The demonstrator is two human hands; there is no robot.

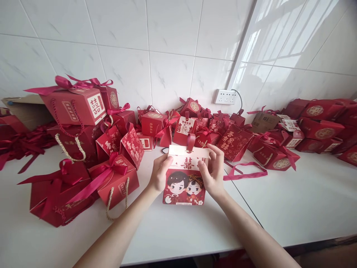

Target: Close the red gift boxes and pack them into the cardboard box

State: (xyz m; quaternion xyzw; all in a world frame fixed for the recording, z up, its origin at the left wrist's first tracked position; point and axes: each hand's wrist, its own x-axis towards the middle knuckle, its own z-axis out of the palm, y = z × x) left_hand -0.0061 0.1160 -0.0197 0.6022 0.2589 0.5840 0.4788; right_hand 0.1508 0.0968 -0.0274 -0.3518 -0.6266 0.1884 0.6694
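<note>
Upright on the white table stands a red gift box [184, 188] with a cartoon couple printed on its front. Its pale top flap [178, 160] bears a red character, and a short red ribbon loop [190, 141] sticks up at the top edge. My left hand [160, 169] grips the upper left side, thumb on the front. On the upper right side my right hand [213, 169] holds the box too, its thumb pressed to the front and its fingers behind the edge. The back of the box is hidden.
Red gift boxes with ribbons and rope handles are stacked at the left [72, 108]. More stand along the tiled wall [173, 74] and at the right [320, 128]. A loose ribbon [248, 174] lies right of my hands. A power strip [224, 96] is on the wall.
</note>
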